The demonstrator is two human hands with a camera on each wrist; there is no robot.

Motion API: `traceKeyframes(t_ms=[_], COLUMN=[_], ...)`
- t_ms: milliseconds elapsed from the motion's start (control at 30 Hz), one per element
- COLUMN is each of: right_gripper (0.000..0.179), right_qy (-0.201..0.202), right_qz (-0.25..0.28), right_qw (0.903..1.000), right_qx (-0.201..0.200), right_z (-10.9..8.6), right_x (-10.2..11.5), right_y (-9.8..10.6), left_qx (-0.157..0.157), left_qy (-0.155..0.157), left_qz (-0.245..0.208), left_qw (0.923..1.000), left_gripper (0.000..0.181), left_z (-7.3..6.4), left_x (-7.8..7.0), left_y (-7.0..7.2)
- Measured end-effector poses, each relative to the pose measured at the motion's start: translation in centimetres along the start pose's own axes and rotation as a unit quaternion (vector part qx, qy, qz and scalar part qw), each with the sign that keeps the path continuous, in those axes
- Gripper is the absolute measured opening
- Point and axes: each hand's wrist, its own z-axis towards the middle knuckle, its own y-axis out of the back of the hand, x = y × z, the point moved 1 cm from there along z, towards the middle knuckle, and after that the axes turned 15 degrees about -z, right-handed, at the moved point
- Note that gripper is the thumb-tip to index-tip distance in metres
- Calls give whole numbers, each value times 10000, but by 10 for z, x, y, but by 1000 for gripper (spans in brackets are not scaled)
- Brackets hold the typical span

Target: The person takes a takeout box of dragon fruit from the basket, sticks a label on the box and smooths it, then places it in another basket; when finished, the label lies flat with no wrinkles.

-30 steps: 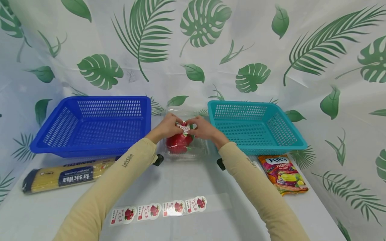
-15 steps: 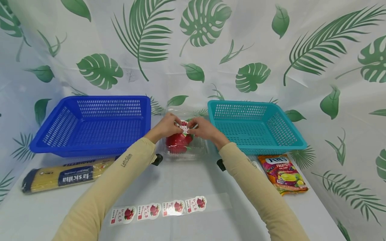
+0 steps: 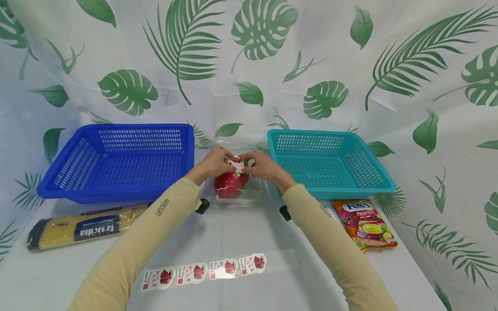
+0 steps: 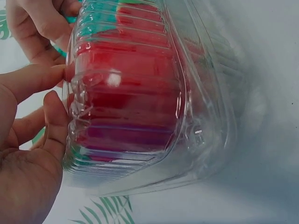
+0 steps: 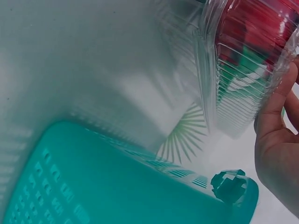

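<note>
Between the two hands, a white fruit sticker (image 3: 237, 166) lies over the top of a clear plastic clamshell box (image 3: 257, 190). My left hand (image 3: 215, 164) pinches the sticker's left end, thumb and forefinger close together. At the opposite end my right hand (image 3: 263, 166) pinches it the same way. Inside the box is a red fruit with green parts, like a dragon fruit (image 3: 228, 183). In the left wrist view the left thumb (image 4: 55, 122) is right at the ribbed box top, and the sticker is hidden. The right wrist view shows the right hand (image 5: 279, 135) beside the box.
A blue basket (image 3: 116, 190) stands left of the box, a teal basket (image 3: 330, 190) right of it. In front lie a spaghetti pack (image 3: 85, 226), a candy bag (image 3: 365, 224) and a strip of several stickers (image 3: 204, 272). A leaf-print sheet (image 3: 249, 65) hangs behind.
The fingers shift slightly around the sticker; the right hand's fingers bunched in a little, then spread again. Box, baskets and packs stay in place.
</note>
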Motion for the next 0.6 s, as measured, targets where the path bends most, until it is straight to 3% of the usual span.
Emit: traceKeyframes(t_ms=[400, 600], right_gripper=[23, 31], right_qy=[-58, -131], right_qz=[51, 3], right_qw=[10000, 9999], right_qx=[-55, -3], right_z=[1, 2], right_x=[0, 1], right_y=[-2, -2], left_qx=[-6, 3], left_qy=[-163, -124], left_qz=[75, 20], left_qw=[9998, 9999], left_gripper=[23, 31], left_z=[-1, -1], left_x=[-2, -2], left_y=[0, 0])
